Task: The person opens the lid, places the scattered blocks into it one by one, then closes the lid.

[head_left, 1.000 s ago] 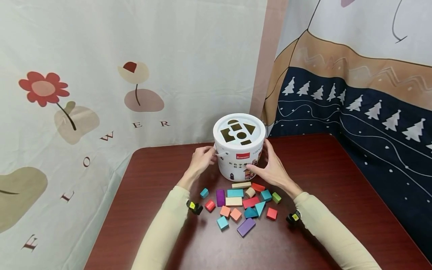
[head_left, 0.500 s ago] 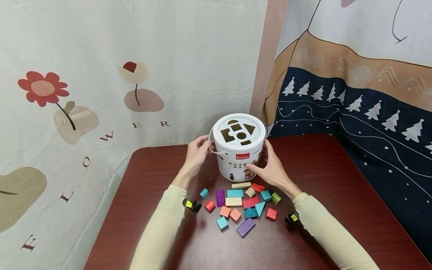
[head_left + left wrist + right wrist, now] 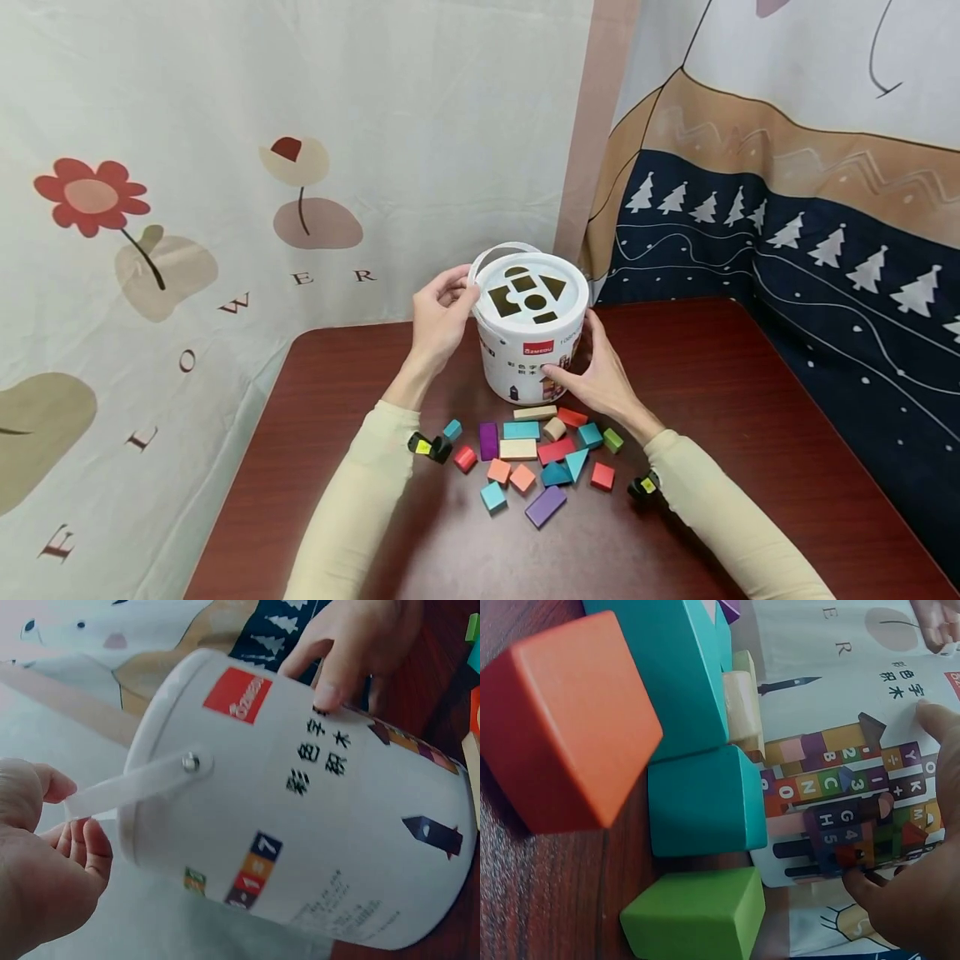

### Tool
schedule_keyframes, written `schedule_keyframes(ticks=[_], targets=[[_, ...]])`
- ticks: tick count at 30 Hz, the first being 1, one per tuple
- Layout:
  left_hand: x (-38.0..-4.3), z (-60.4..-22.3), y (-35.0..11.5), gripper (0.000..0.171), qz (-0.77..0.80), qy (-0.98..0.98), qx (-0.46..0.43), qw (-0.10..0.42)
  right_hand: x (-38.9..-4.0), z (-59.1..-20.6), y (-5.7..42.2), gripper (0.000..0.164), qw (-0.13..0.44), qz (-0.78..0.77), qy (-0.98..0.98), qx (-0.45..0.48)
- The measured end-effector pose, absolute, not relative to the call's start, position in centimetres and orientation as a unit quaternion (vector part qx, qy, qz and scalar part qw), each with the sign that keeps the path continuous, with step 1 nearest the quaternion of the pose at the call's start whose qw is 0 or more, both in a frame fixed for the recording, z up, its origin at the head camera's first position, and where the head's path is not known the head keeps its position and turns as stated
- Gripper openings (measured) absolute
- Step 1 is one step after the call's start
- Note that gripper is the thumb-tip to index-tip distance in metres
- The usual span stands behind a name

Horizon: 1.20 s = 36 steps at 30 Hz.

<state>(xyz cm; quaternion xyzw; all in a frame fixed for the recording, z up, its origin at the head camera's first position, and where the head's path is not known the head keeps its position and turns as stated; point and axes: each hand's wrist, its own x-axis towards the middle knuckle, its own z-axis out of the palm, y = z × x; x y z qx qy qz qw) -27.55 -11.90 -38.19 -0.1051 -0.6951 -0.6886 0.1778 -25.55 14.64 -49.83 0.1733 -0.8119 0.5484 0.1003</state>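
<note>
A white lidded bucket (image 3: 498,379) stands upright at the back of the table, its lid (image 3: 564,310) cut with several shaped holes. My left hand (image 3: 437,317) pinches the bucket's white handle (image 3: 124,790) between thumb and fingers at the left of the rim. In the head view the handle is raised and arches behind the lid. Against the bucket's right side, my right hand (image 3: 603,379) holds with the thumb on the printed front; its other fingertips are partly hidden behind the wall. Colourful blocks lie just in front, including a teal block (image 3: 701,799) and a green block (image 3: 697,915).
More blocks spread over the dark red table (image 3: 337,467), such as a purple block (image 3: 546,507), a red block (image 3: 602,476) and a light blue cube (image 3: 493,497). A pale printed curtain (image 3: 450,125) and a navy one (image 3: 690,267) hang behind.
My left hand has risen beside the bucket, swinging the handle from low at the front up to the lid's level and above. My right hand stays on the bucket, and the blocks lie as before.
</note>
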Motion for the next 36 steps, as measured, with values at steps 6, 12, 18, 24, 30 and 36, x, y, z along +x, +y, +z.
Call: schedule_keyframes(ticks=[6,12,18,24,30,36], targets=[[-26.5,-36.2,-10.0,0.034,-0.644,-0.721,-0.141,0.214,-25.5,-49.9,14.3,0.11,0.118,0.535,-0.82,0.166],[-24.4,-34.3,-8.3,0.038,-0.643,-0.725,-0.168,0.179,-25.5,-49.9,14.2,0.112,0.124,0.525,-0.826,0.162],[-23.9,-34.7,-7.2,0.032,-0.684,-0.703,-0.152,0.123,-25.6,-50.0,14.2,0.11,0.124,0.529,-0.824,0.163],[-25.3,-36.3,-6.6,0.026,-0.704,-0.684,-0.148,0.122,-25.7,-50.0,14.1,0.111,0.13,0.533,-0.819,0.171],[-26.0,-35.7,-6.1,0.027,-0.703,-0.689,-0.138,0.11,-25.8,-50.0,14.1,0.111,0.134,0.534,-0.817,0.173],[-26.3,-35.2,-5.7,0.032,-0.716,-0.682,-0.124,0.083,-25.8,-50.3,13.9,0.111,0.138,0.534,-0.815,0.178]])
